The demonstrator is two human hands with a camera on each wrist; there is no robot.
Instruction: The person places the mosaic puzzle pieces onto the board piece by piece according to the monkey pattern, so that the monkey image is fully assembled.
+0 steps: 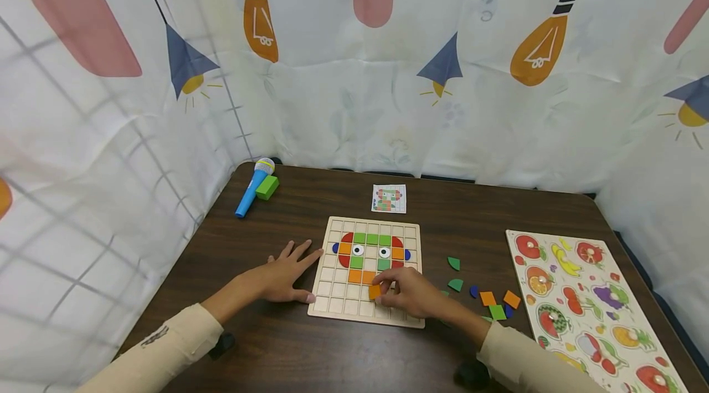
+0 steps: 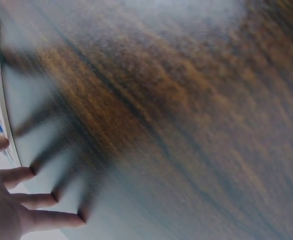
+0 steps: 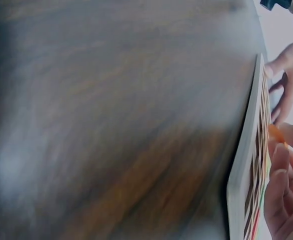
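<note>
A wooden grid board lies on the table, partly filled with red, green, orange, blue and eye tiles in a face-like pattern. My right hand is over the board's lower right and pinches an orange square tile. In the right wrist view that orange tile shows between thumb and fingers, close over the grid. My left hand rests with spread fingers at the board's left edge, its thumb at the lower left side. The left wrist view shows the same spread fingers on the tabletop.
A pattern card lies behind the board. Loose green, orange and blue tiles are scattered to its right. Beyond them is a fruit puzzle board. At the back left, a toy microphone lies beside a green block.
</note>
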